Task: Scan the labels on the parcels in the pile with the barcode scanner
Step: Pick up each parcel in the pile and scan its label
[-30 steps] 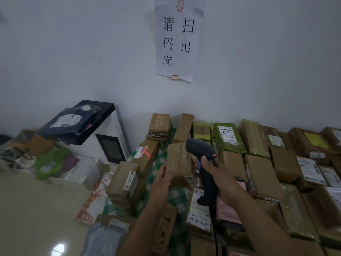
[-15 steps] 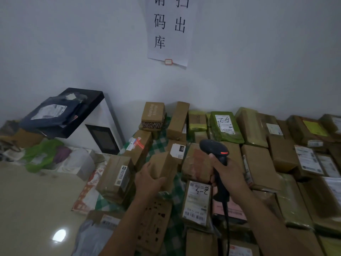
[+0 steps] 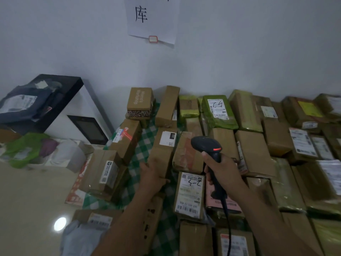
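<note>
A pile of brown cardboard parcels (image 3: 252, 150) covers a green checked cloth (image 3: 145, 145). My right hand (image 3: 221, 170) grips the handle of a black barcode scanner (image 3: 205, 145), whose head points away over the pile and shows a red light. My left hand (image 3: 152, 174) holds the near end of a long brown box (image 3: 162, 150) lying on the cloth, with a white label at its far end. A parcel with a white barcode label (image 3: 190, 195) lies between my two hands.
A white machine with a black top (image 3: 73, 111) stands at the left against the wall, dark mailer bags on it. Green and white bags (image 3: 27, 150) lie on the pale floor (image 3: 27, 200). A paper sign (image 3: 153, 17) hangs on the wall.
My left hand has lowered the brown box from in front of the scanner down onto the cloth. The scanner has moved right and lower. The view has tilted down.
</note>
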Tool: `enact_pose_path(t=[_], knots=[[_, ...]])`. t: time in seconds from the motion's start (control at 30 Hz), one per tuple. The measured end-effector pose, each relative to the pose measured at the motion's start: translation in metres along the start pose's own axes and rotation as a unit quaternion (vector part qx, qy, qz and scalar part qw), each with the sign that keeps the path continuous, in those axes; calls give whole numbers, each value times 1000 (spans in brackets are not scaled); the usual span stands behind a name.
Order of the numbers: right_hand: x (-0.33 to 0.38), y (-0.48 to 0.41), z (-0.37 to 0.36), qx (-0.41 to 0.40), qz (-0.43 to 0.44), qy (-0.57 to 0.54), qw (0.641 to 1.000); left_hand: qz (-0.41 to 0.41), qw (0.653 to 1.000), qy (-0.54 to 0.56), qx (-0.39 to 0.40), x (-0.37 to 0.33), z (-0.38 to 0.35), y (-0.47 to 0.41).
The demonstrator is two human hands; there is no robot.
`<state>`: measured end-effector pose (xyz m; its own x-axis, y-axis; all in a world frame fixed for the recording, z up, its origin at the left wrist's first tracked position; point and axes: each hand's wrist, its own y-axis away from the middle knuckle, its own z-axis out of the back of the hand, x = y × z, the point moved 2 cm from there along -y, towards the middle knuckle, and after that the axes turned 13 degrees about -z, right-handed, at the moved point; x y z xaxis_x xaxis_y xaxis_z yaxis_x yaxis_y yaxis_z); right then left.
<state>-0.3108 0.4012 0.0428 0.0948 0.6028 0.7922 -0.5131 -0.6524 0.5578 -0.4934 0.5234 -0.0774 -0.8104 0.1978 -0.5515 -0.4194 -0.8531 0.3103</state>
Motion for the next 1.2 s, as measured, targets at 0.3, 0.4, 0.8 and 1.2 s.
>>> enact_pose_path(t=[0.3,0.4,0.8,1.2], knots=[[1,14,-12,35,21,71,997,-122,983,-135,-15,-2,27,8],[4,26,-16,54,41,80,994,-134,986,-87,-52,2,42,37],[-14,89,-43,136,78,119,981,6,996,-81,46,37,9,165],[-26,108,-36,145,8,-89,985,10,847,526,-79,19,58,183]])
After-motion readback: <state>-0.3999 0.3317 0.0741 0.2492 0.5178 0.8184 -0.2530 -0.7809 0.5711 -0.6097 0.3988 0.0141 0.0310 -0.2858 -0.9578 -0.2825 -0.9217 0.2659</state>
